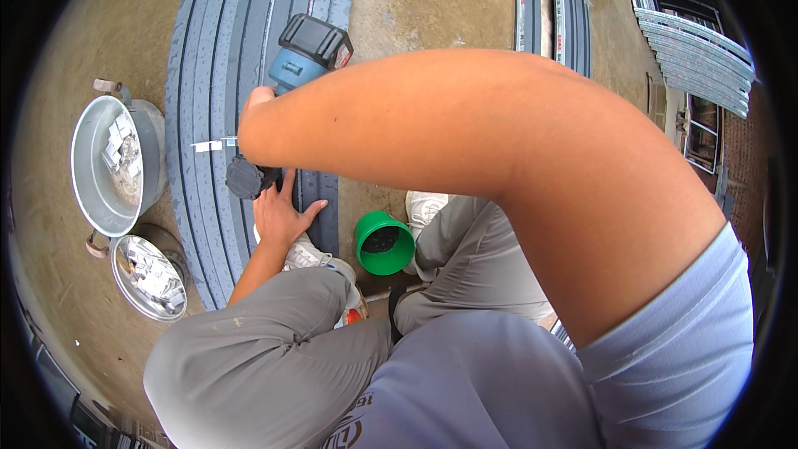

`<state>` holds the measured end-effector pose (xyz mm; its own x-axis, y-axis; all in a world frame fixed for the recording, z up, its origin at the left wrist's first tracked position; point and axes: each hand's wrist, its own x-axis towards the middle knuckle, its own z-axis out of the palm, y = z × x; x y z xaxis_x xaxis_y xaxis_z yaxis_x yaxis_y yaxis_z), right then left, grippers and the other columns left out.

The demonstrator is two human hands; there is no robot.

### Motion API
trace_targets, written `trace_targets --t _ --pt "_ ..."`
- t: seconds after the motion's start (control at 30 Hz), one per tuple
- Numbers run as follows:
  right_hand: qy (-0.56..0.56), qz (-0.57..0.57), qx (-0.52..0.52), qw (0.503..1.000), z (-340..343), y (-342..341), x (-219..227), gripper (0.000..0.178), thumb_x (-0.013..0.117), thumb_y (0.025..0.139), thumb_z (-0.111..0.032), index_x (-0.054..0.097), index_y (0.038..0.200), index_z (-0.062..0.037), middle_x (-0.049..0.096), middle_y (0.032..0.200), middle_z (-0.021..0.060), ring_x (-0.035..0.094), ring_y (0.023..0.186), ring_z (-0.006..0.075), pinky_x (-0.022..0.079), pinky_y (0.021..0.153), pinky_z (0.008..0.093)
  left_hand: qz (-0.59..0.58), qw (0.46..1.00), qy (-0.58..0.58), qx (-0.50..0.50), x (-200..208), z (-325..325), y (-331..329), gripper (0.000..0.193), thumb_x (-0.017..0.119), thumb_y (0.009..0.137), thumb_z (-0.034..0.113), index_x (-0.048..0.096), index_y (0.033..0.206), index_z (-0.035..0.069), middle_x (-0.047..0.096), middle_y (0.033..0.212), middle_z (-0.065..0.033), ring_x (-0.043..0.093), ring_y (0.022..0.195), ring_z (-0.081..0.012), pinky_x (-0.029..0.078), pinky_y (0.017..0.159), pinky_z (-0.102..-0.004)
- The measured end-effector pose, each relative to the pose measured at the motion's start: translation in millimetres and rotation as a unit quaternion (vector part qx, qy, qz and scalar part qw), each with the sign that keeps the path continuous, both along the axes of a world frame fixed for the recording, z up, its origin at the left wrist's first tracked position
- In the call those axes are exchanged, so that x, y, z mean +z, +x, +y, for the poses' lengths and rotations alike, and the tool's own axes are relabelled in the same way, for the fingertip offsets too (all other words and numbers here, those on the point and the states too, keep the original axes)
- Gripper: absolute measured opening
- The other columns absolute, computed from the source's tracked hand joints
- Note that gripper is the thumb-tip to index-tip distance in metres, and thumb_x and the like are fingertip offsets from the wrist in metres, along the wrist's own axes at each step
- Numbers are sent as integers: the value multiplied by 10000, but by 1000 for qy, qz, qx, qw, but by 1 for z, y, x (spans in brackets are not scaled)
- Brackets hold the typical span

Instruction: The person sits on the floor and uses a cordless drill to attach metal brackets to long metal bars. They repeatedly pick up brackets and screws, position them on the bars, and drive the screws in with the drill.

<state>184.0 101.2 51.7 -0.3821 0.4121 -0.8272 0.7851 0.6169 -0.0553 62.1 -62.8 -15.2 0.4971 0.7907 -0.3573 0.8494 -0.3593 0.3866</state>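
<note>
My right arm reaches across the view, and my right hand (253,112) is closed around a blue cordless power tool (293,73) with a black battery pack. Most of those fingers are hidden by my forearm. A round black part (246,178), seemingly the tool's other end, shows below the wrist. My left hand (280,214) lies spread on the long grey metal profiles (208,75), just beside that black part, thumb stretched out. A small pale metal bracket (209,146) sticks out across the profiles next to my right wrist. The tool's tip is hidden.
A green cup (406,259) of small dark pieces, perhaps screws, stands between my shoes. To the left are a large metal pot (81,187) and a smaller metal bowl (123,289), both holding small metal pieces. More profiles (525,8) lie far right, near a stacked rack (694,54).
</note>
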Motion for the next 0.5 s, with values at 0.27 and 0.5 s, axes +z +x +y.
trace_targets --t 0.27,0.5 --pt "10 -12 11 1000 -3 -2 5 455 806 834 -356 763 1247 -170 746 1220 31 716 1080 254 546 842 504 10 1000 -15 -1 0 0 0 990 782 740 693 508 1534 170 496 1498 -258 465 1387 -409 384 1113 -504" --pt "-8 2 -6 1000 4 -3 -13 448 813 828 -356 768 1235 -175 752 1205 32 719 1068 252 548 831 488 9 999 -30 8 1 0 1 998 781 742 695 498 1545 175 476 1520 -257 433 1416 -407 353 1141 -499"
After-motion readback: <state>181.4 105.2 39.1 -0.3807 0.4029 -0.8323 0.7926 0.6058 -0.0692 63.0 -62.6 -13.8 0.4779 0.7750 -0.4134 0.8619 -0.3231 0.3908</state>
